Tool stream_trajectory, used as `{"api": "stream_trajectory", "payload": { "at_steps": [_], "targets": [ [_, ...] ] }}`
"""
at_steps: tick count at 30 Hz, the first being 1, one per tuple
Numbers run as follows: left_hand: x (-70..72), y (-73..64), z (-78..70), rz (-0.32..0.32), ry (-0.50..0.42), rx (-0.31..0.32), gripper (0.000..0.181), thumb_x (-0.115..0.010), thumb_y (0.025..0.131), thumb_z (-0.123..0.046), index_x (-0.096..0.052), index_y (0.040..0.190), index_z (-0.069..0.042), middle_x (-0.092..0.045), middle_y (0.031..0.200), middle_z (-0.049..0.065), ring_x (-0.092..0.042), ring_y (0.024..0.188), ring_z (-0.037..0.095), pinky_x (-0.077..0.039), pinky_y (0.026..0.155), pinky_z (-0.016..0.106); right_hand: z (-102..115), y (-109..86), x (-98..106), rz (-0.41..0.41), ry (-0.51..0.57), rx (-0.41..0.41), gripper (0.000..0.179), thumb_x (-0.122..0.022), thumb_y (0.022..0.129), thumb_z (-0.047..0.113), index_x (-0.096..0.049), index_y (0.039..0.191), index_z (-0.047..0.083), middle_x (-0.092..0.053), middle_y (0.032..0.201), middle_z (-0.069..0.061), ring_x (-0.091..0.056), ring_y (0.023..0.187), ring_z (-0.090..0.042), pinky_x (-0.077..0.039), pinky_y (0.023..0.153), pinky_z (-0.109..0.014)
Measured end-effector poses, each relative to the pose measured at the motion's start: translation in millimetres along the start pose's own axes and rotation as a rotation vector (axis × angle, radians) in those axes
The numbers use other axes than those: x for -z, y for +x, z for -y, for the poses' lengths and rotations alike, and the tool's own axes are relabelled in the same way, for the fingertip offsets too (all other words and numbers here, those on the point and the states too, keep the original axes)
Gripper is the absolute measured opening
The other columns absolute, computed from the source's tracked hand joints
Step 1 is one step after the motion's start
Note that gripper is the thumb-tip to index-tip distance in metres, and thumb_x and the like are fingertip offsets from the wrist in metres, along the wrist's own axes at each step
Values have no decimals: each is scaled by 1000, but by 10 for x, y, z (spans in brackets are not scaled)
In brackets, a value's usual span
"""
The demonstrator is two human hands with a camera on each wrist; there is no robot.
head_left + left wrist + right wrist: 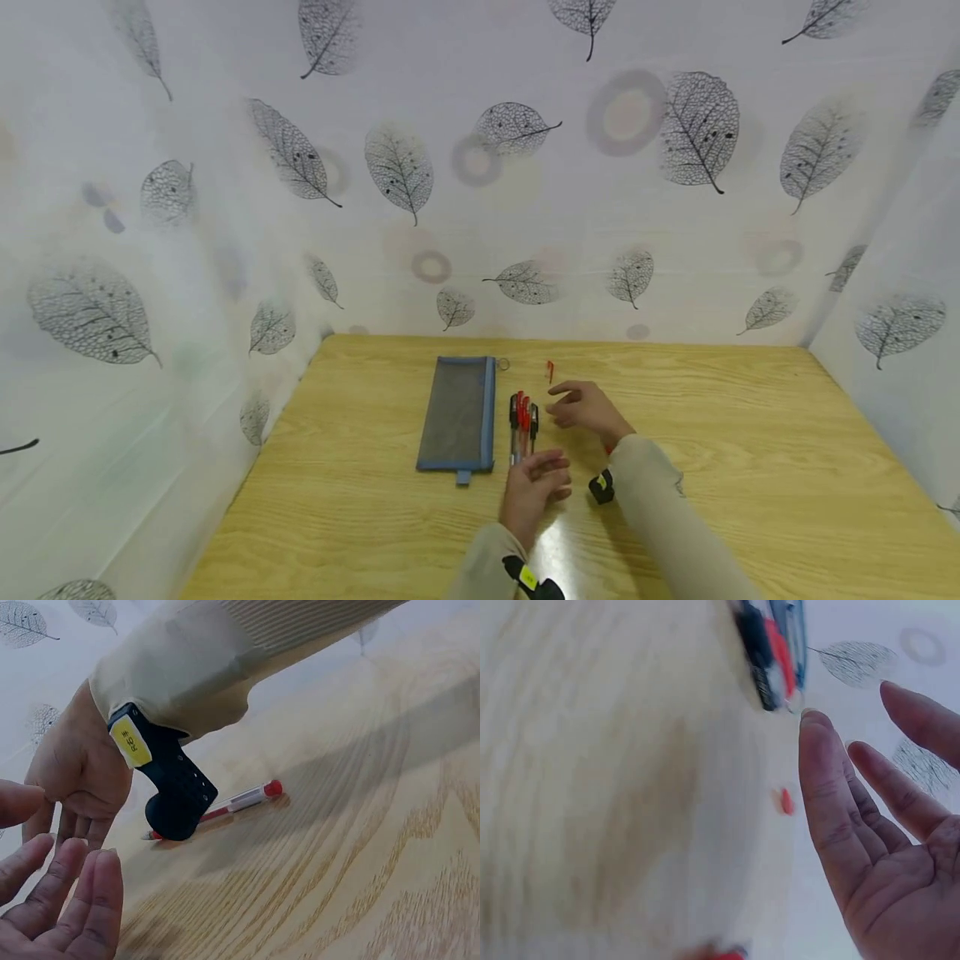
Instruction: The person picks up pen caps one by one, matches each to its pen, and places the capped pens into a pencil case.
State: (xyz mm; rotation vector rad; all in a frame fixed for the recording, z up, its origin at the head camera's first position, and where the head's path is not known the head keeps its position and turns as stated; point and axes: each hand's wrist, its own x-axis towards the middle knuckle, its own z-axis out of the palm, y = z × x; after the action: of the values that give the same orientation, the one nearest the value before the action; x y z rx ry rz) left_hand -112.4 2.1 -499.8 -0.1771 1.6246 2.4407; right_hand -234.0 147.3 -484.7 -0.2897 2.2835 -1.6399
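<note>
Pen bundle point(527, 414) sits just below & right of ctr in head frame: 4 pens side by side, 2 w/ black caps, 2 w/ red. L hand point(528, 492), lower ctr, overlaps their near ends; fingers loosely bent, released; contact w/ pens can't tell. R hand point(588, 410), right of bundle, fingers also released, relaxed, slightly apart. L wrist view gives most of 1 loose red pen point(240, 801), mid-frame, partly behind a black wrist mount point(180, 791); head view has only its red end peeking out by the R sleeve point(660, 492). Small red piece point(551, 369), poss. a cap, lies above R hand in head view; blurred in R wrist view. 1 grey mesh pouch point(456, 412) w/ blue trim, left of bundle, tab at bottom, 1 ring point(503, 364) at top-right corner. Bench point(345, 500) is light yellow wood-grain, glare patch at bottom ctr. Pale wall covering point(465, 75) w/ dark leaf prints & faint circles fills upper frame + both sides. Totals: 5 pens, 1 pouch, 2 hands, 2 wrist mounts.
</note>
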Motion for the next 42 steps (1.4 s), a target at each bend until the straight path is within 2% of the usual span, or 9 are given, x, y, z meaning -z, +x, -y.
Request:
{"api": "stream_trajectory", "payload": {
  "at_steps": [9,16,19,23,26,30,34,38,42],
  "targets": [
    [-163,21,111,9,19,62,37,-64,87,4,-55,123,12,-64,106,17,-63,80,15,-56,73,31,45,-241,356,-75,42,4,52,-64,94,19,-47,134,-10,-59,116,-30,-63,97,-44,-53,85,-50],
    [-377,113,256,-34,48,55,42,-67,83,6,-55,123,11,-63,108,18,-64,82,17,-57,71,32,43,-446,617,-158,40,12,52,-63,95,25,-48,135,-7,-58,121,-30,-62,100,-43,-52,86,-51],
    [-489,148,280,-96,138,56,46,-73,81,1,-58,123,7,-64,108,14,-65,86,18,-57,71,32,27,-522,697,-190,44,16,51,-63,95,25,-49,135,-5,-58,121,-30,-63,99,-41,-51,86,-52],
    [-601,202,335,-203,364,59,52,-82,76,-15,-63,122,-4,-67,107,2,-65,86,13,-55,72,35,14,-608,778,-230,52,2,53,-64,94,28,-49,135,-2,-60,120,-26,-64,98,-38,-50,87,-53],
    [-666,240,386,-265,475,68,55,-85,72,-24,-64,121,-11,-67,107,-4,-64,82,10,-54,71,34,2,-658,825,-254,47,-5,55,-64,94,30,-49,136,-2,-61,119,-24,-65,96,-35,-51,87,-52],
    [-727,280,431,-316,535,56,56,-86,71,-25,-65,121,-12,-66,108,-6,-63,78,8,-54,66,34,-19,-698,864,-276,48,-12,56,-64,94,32,-49,136,-2,-62,118,-23,-66,93,-30,-51,87,-52],
    [-786,305,438,-356,655,11,57,-87,70,-26,-65,119,-10,-67,106,-6,-64,80,10,-55,69,36,-40,-725,893,-292,59,-18,55,-64,94,33,-50,135,-1,-62,118,-22,-66,93,-29,-51,88,-52],
    [-848,320,419,-374,768,-13,57,-88,68,-28,-65,117,-8,-65,101,-5,-62,88,16,-54,75,40,-56,-752,918,-296,77,-10,57,-64,93,34,-49,136,-2,-63,116,-20,-66,93,-29,-50,87,-53],
    [-886,342,395,-380,838,-4,57,-89,67,-27,-65,116,-8,-61,96,-5,-59,86,17,-52,73,39,-78,-785,935,-295,85,-2,58,-65,93,34,-49,135,-2,-66,112,-14,-66,92,-29,-51,87,-52]
  ]
}}
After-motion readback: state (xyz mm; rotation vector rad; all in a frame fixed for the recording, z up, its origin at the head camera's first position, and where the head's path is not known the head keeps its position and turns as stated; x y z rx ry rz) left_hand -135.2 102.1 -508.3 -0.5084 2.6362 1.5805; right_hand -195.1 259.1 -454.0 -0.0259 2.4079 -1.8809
